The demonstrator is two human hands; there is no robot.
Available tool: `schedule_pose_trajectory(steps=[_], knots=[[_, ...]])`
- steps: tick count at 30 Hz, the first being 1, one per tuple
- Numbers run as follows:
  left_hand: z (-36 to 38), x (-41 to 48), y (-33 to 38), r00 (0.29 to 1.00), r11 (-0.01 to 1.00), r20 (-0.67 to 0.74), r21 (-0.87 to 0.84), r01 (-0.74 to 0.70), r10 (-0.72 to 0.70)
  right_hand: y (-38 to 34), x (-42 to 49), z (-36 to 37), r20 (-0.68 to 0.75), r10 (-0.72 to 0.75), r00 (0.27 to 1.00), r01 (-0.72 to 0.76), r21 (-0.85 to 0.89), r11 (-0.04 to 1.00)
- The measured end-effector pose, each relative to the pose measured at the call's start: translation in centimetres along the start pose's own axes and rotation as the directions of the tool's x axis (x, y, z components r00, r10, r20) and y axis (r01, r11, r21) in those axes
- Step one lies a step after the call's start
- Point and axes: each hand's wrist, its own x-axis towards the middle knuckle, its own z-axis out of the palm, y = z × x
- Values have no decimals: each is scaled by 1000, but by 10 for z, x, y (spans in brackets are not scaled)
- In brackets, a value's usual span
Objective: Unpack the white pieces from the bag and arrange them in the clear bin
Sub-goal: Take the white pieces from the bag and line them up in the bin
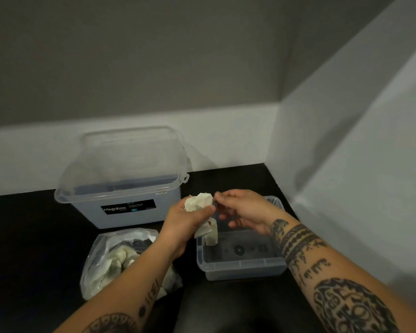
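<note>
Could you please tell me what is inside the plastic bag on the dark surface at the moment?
Inside the plastic bag, crumpled white pieces show, with something dark near the top. The left forearm covers the bag's right side, so how many pieces remain cannot be told.

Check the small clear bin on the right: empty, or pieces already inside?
Empty, apparently: the small clear bin shows only its bare floor. The white piece is held above it by the left hand.

Large lidded box (pixel 127 188) sitting at back left on floor (pixel 34 236), against wall (pixel 130 56). Bag (pixel 111 258) lying in front of it, near left. Clear bin (pixel 240 265) sitting right of bag. Left hand (pixel 187 222) and right hand (pixel 245 212) holding white piece (pixel 199 203) above bin's left edge.
</note>
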Motion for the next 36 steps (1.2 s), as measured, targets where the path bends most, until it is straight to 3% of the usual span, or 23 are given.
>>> schedule_pose_trajectory(steps=[7, 13, 16, 19, 25, 28, 32, 36], knots=[[16, -2, 3, 995, 1000, 97, -6, -23, 24, -3, -9, 10, -194, -194, 961, 190, -40, 981], [13, 0, -1, 998, 999, 36, 0, -42, 42, -1, -10, 7, -223, -296, 929, 269, -142, 953], [12, -2, 1, 997, 997, 16, -3, -74, 74, -4, -9, 9, -206, -325, 923, 307, -114, 945], [12, -5, 4, 996, 996, -23, -35, -85, 84, 0, -6, 11, -164, -294, 942, 282, -94, 955], [-7, -1, -4, 981, 997, -186, 64, -37, 49, 22, 8, 4, -148, -237, 960, 205, -205, 957], [-16, 2, -10, 953, 995, -303, 93, 30, 0, 44, 21, 6, -116, -149, 982, 95, -379, 921], [-20, 4, -24, 941, 975, -339, 207, 80, -5, 65, 43, 15, -69, -7, 998, -37, -608, 793], [-20, 1, -31, 944, 970, -330, 219, 101, -23, 80, 64, 19, -111, 106, 988, -150, -548, 823]])
